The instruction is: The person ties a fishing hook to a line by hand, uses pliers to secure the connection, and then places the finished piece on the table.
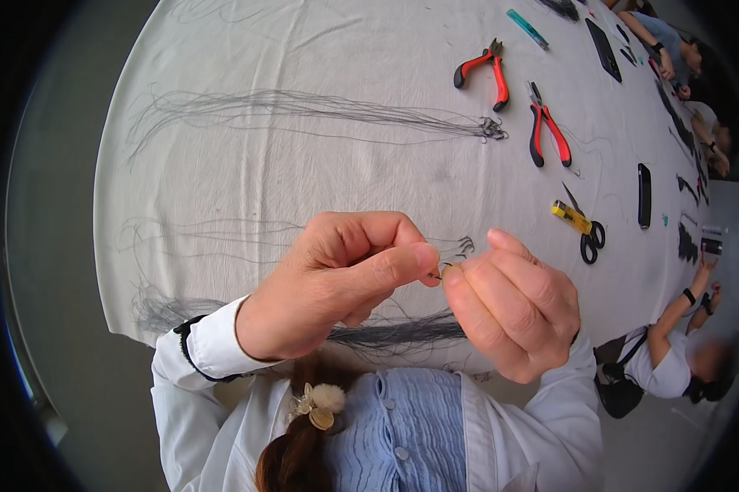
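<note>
Together, left hand (328,287) and right hand (513,307) pinch hook (445,269).

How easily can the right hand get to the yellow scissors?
Probably yes. The yellow scissors lie on the cloth just past the right hand, nothing between. But that hand is pinching a tiny hook with the left hand, so it's busy.

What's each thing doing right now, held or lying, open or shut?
Left hand: pinched on small hook.
Right hand: pinched on small hook.
Far pliers: lying untouched.
Near pliers: lying untouched.
Scissors: shut, lying flat.
Phone: screen dark.
Thread bundle: loose on cloth.
</note>
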A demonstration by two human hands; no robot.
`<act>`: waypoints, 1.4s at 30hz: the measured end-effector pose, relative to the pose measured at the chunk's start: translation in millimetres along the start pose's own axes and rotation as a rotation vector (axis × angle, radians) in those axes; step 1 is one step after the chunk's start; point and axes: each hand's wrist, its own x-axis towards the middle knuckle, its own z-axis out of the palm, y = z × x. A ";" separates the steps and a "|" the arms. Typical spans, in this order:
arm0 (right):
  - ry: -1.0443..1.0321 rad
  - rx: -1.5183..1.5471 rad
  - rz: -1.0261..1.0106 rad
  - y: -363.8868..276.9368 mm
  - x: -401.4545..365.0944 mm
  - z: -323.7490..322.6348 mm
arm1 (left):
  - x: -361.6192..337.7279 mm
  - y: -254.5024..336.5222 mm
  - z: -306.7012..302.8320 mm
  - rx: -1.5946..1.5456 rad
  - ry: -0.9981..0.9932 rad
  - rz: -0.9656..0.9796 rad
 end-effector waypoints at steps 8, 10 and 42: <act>-0.033 -0.019 -0.026 -0.2 0.7 -0.6 | -0.1 -0.5 0.2 0.126 -0.001 0.029; -0.033 -0.013 0.084 -1.3 1.2 -1.9 | -0.7 -5.7 0.8 0.369 0.035 0.252; -0.067 0.033 0.016 -2.2 -0.1 -10.6 | -0.6 -5.3 0.9 0.283 0.040 0.206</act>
